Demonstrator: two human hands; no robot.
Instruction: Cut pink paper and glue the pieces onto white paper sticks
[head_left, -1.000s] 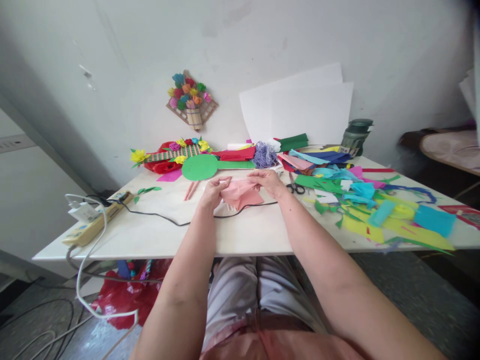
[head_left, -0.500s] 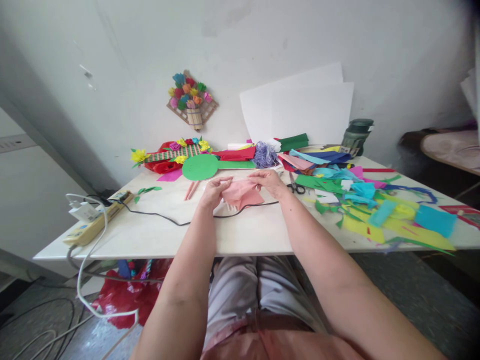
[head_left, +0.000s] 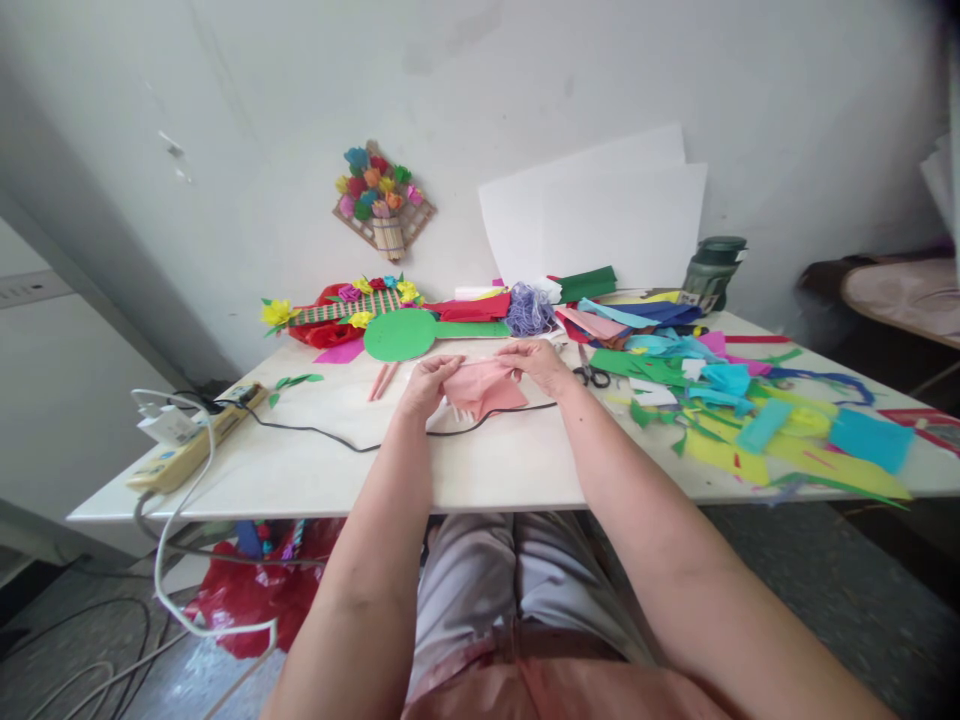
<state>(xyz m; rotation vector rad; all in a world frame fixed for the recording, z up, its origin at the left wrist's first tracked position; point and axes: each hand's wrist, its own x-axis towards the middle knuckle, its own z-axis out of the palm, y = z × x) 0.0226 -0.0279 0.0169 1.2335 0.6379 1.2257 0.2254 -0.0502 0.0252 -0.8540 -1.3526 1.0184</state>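
A piece of pink crepe paper [head_left: 486,388] is stretched between my two hands, low over the table. My left hand [head_left: 430,384] pinches its left upper corner. At the right upper corner, my right hand [head_left: 541,366] is closed on the same sheet. Small white strips [head_left: 459,411] show under the paper's lower left edge; I cannot tell what they are. Two pink rolled sticks [head_left: 383,382] lie just left of my left hand. Behind the hands is a green round paper piece [head_left: 400,335] with a long strip to its right.
A black cable [head_left: 349,441] crosses the table from a yellow power strip [head_left: 196,440] on the left. Scissors [head_left: 592,376] lie right of my right hand. Beyond are coloured paper scraps [head_left: 720,455], a purple yarn bundle [head_left: 531,310] and a dark green bottle [head_left: 712,274].
Both hands keep their hold on the pink crepe paper in nearly the same place. The left hand seems to have shifted very slightly; the rest looks still.
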